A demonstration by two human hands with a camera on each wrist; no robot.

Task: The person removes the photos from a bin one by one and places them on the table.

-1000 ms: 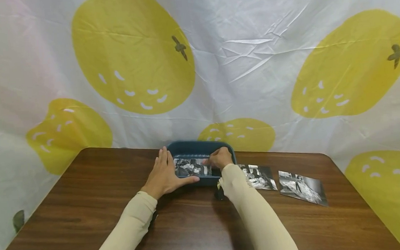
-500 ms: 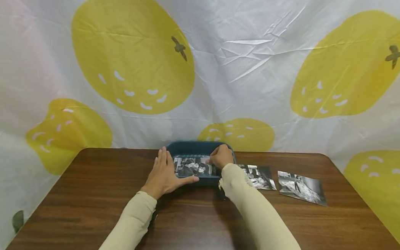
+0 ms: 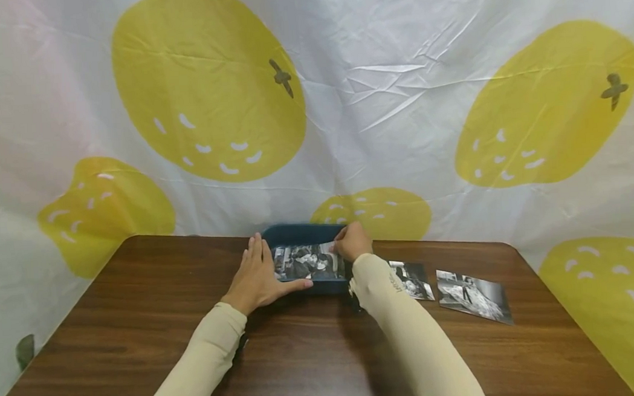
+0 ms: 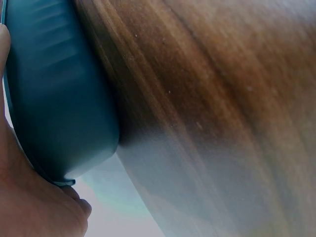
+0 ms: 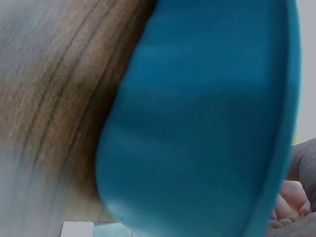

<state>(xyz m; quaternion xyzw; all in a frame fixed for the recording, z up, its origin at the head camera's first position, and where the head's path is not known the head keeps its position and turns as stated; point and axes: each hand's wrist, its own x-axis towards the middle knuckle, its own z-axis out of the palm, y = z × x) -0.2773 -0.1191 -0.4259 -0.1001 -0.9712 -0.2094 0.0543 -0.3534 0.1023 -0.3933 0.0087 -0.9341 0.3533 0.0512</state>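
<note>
A dark blue plastic bin (image 3: pixel 297 230) stands near the table's back edge. My left hand (image 3: pixel 259 277) rests along its left side, fingers straight and thumb stretched along the front rim. At the bin's right end, my right hand (image 3: pixel 354 242) pinches the right edge of a black-and-white photo (image 3: pixel 307 262), which is inside the bin. The left wrist view shows the bin's outer wall (image 4: pixel 59 98) beside part of my left hand (image 4: pixel 39 205). In the right wrist view the bin's wall (image 5: pixel 192 123) hides most of my right hand (image 5: pixel 296 207), including the pinched photo.
Two more black-and-white photos lie on the brown wooden table (image 3: pixel 300 362) to the right: one photo (image 3: pixel 413 280) partly behind my right sleeve, another photo (image 3: pixel 475 294) farther right. A white cloth with yellow fruit prints (image 3: pixel 209 86) hangs behind the table.
The photo in the bin has shifted right and risen slightly, with my right hand moving up a little along with it. My left hand stays on the bin.
</note>
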